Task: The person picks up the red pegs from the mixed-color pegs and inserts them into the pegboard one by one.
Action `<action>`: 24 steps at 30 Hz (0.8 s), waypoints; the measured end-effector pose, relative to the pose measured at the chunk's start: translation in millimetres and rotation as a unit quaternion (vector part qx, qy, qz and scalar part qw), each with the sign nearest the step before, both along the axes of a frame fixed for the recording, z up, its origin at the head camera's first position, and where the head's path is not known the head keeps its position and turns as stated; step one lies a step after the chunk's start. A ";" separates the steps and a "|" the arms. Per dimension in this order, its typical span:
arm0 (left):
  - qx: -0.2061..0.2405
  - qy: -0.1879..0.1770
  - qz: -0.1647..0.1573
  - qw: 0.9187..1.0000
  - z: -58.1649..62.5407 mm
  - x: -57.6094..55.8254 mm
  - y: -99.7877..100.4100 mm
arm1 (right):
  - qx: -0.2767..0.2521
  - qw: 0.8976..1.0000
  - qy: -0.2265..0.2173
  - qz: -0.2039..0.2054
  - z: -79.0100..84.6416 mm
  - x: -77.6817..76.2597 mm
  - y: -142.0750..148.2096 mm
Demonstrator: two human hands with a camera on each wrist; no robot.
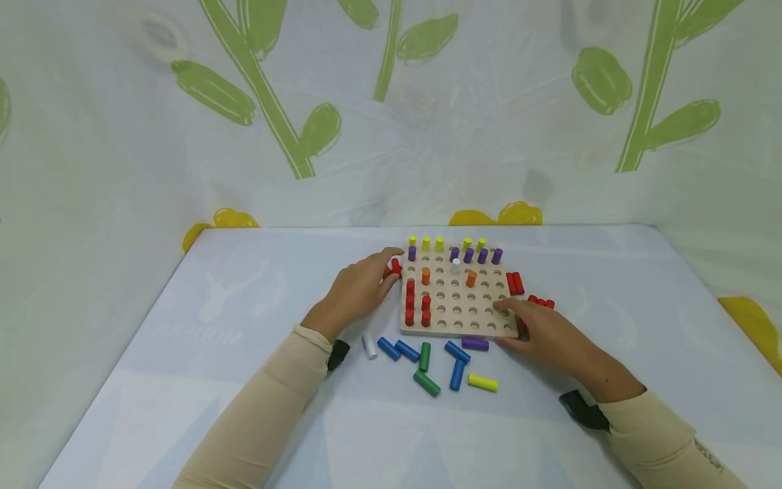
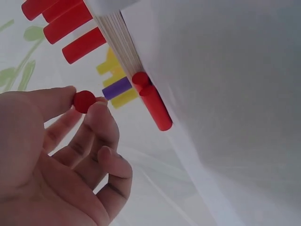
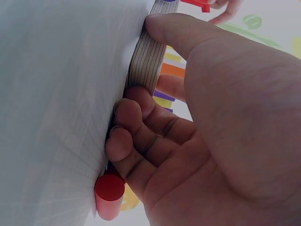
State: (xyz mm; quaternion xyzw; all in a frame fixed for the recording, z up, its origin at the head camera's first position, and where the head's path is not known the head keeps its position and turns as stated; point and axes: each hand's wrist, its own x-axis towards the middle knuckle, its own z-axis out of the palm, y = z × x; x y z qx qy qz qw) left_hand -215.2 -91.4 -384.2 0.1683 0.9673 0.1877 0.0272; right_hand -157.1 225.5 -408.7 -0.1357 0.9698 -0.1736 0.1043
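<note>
At the left, the left hand (image 1: 357, 288) sits just beside the left edge of the peg board (image 1: 449, 318), its grip narrowed to a fingertip pinch on a red peg (image 2: 84, 102). That held peg is off the bench (image 1: 183, 339), so it lies directly between thumb and finger, left of the board. The left wrist view catches it nearly end-on (only its round end shows, so its exact slant cannot be told), and its long axis there appears turned across that of the pegs standing in the holes. The left hand is the nearer one to it; the right is across the board. Two loose red pegs (image 2: 157, 108) lie at the foot of the board's left edge.

Next come a white peg (image 1: 369, 345) and two blue pegs (image 1: 388, 348) lying in front of the board, then two green pegs (image 1: 427, 383), two more blue ones, a purple peg (image 1: 475, 344) and a yellow peg (image 1: 483, 383). Upright on the board stand a block of red pegs at the near left, two orange pegs (image 1: 471, 279), and rows of purple and yellow toward the back.

At the right, the right hand (image 1: 546, 336) holds the board's near right corner, thumb on the front edge, forefinger over the top. More red pegs (image 1: 515, 283) lie beside the board's right edge.
</note>
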 end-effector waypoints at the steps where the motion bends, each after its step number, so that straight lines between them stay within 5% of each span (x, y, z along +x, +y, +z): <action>1: 0.007 0.000 -0.002 1.000 0.9 0.5 1.1 | 0.000 1.000 0.000 -0.001 0.2 0.1 0.3; 8: 0.045 -0.012 -0.015 0.999 7.5 5.5 8.1 | -0.004 1.000 -0.003 0.001 2.0 -0.1 -0.4; 17: 0.063 0.015 -0.083 0.994 14.6 10.5 18.0 | -0.008 1.000 0.001 0.005 1.1 -0.6 -0.2; 24: 0.062 0.008 -0.079 0.995 16.2 11.0 22.8 | -0.005 1.000 0.003 0.004 2.3 0.4 -0.1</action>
